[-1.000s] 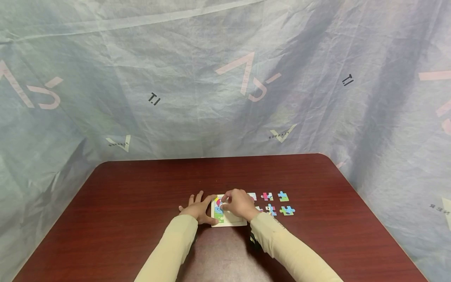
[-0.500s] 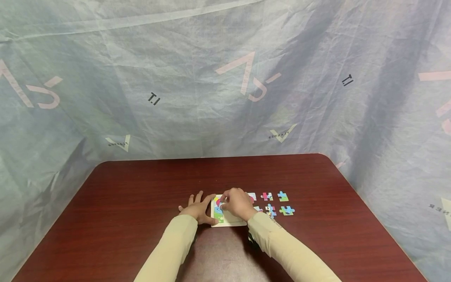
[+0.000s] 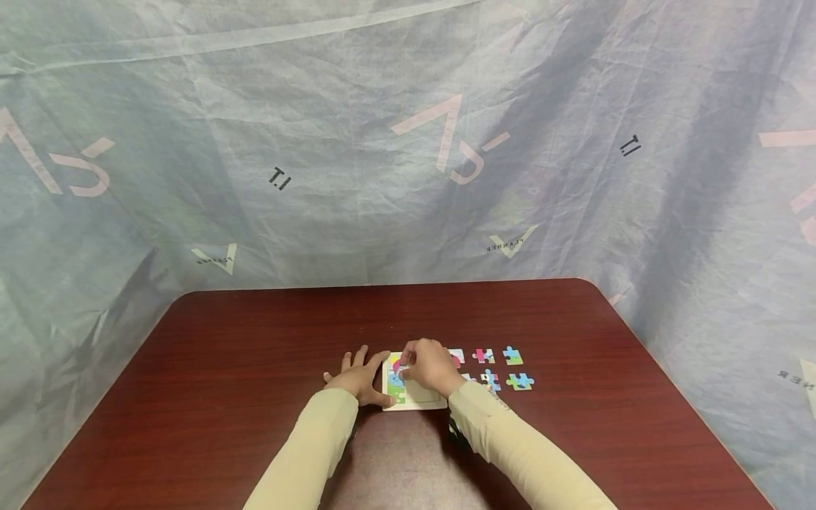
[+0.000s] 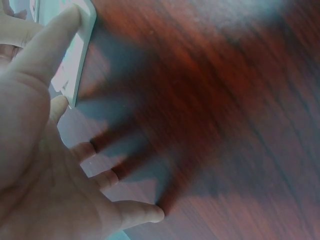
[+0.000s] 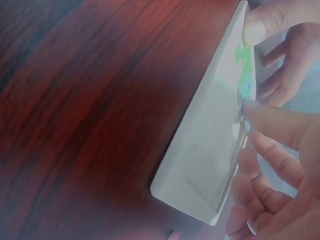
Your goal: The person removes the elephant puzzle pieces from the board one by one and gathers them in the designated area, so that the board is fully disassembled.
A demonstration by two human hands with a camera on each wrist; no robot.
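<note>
Left hand (image 3: 358, 379), fingers spread, is bracing the puzzle tray (image 3: 421, 406) on the worktop (image 3: 255, 333); right hand (image 3: 433, 368) is apparently pinching a puzzle piece (image 5: 241, 115) at it. Seating seems in hand, next calling for aligning and pressing. Loose pieces (image 3: 520, 382) are lying rightward.

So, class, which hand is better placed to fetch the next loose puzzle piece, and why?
The right hand, probably: it is nearer the loose pieces, which lie beyond the right edge of the puzzle tray. The left hand lies spread along the tray's left edge, farther from them and apparently steadying it.
</note>
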